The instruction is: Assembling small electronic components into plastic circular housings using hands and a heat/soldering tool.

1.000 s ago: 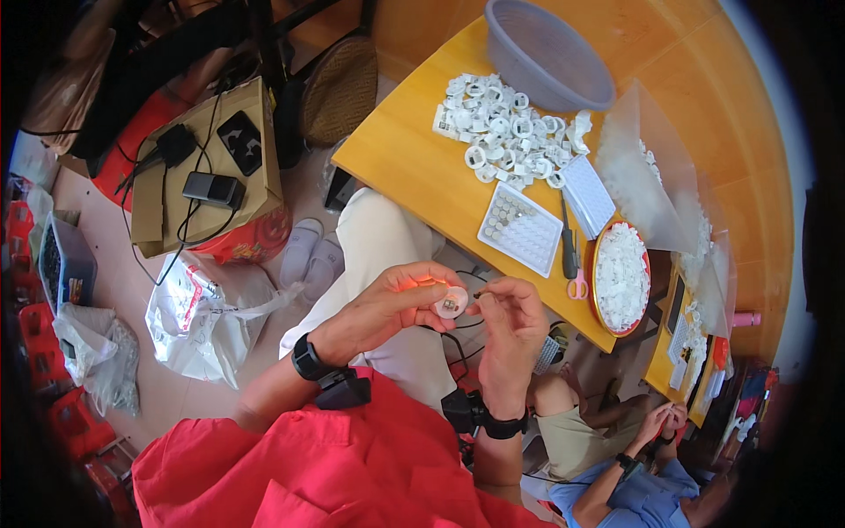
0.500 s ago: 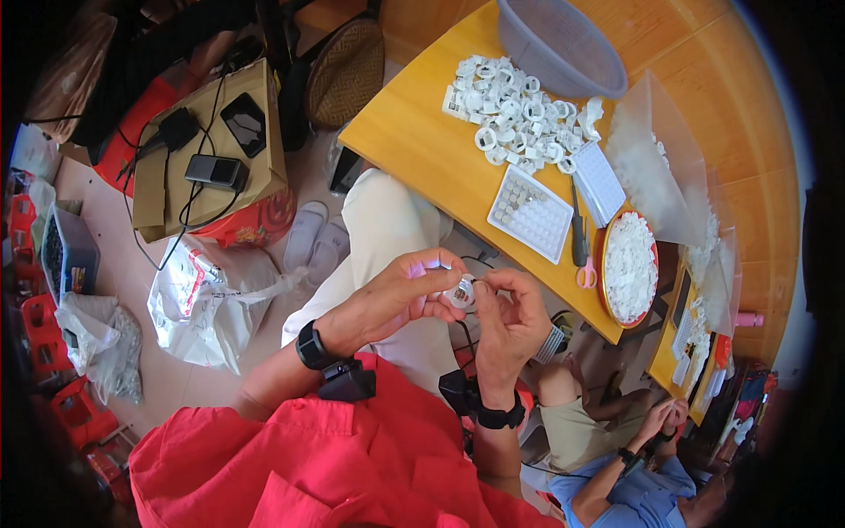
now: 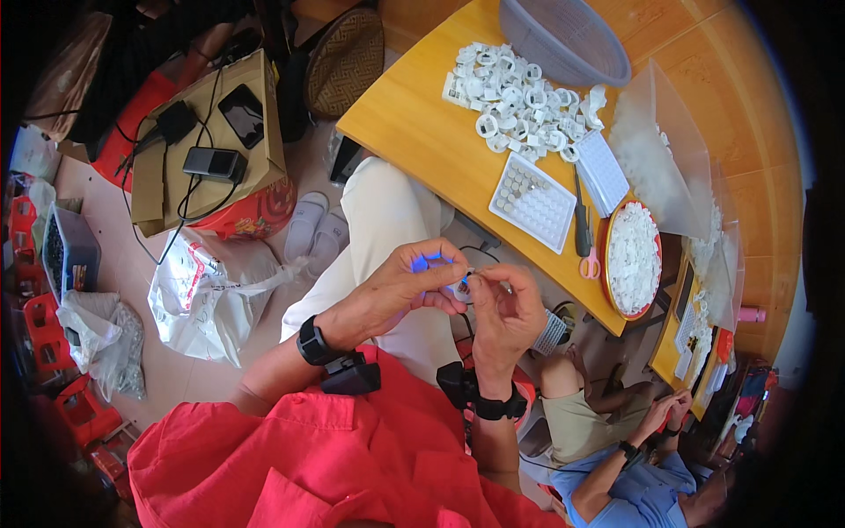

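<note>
Fingers (image 3: 458, 275) of both hands pinch one small white ring (image 3: 464, 289).

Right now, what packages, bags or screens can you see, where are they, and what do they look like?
Cardboard box: floor, upper left; brown, boxy.
Two phones: on that box; dark screens, cabled.
White plastic bag: floor beside the knee; crumpled, red print.
Clear bag: on the yellow table; holds white bits.
</note>
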Demonstrator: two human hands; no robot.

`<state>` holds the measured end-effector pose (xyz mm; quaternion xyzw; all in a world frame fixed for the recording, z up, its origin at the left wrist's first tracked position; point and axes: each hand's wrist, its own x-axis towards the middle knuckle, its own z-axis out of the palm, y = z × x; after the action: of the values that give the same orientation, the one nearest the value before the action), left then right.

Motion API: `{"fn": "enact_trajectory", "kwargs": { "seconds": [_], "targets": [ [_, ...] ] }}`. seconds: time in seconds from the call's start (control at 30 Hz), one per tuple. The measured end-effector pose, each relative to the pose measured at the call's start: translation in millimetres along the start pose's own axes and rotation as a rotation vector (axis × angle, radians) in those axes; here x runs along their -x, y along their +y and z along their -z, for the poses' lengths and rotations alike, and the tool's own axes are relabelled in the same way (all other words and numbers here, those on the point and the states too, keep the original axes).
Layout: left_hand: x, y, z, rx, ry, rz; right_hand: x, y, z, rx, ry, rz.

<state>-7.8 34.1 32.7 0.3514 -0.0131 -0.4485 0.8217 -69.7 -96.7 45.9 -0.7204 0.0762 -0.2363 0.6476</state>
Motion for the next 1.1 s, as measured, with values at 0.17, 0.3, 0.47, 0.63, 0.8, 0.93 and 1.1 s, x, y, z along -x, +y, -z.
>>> {"fn": "enact_trajectory", "kwargs": {
  "seconds": [0.17, 0.3, 0.47, 0.63, 0.8, 0.93, 1.1],
  "targets": [
    [0.4, -1.0, -0.4, -0.02, -0.001, -0.015, 2.3, 0.0, 0.9, 0.019, -0.004, 0.03],
    [1.7, 1.2, -6.3, -0.076, -0.01, -0.04, 5.6, 5.4, 2.4, 0.009, 0.062, 0.065],
    [2.0, 1.6, -4.5, -0.105, -0.01, -0.072, 6.2, 4.7, 1.5, 0.043, 0.07, 0.086],
    [2.4, 1.8, -4.5, -0.138, 0.005, -0.036, 8.3, 6.7, -0.4, 0.098, 0.122, 0.124],
    [1.3, -0.4, -2.1, -0.113, 0.002, -0.025, 10.0, 5.1, -2.8, 0.03, 0.155, 0.089],
    [1.3, 0.5, -3.7, -0.1, -0.008, -0.028, 11.3, 3.9, -4.0, 0.15, 0.179, 0.132],
    [0.2, 0.5, -5.0, -0.224, -0.029, -0.097, 7.9, -1.7, -0.8, 0.459, 0.108, 0.249]
  ]
}}
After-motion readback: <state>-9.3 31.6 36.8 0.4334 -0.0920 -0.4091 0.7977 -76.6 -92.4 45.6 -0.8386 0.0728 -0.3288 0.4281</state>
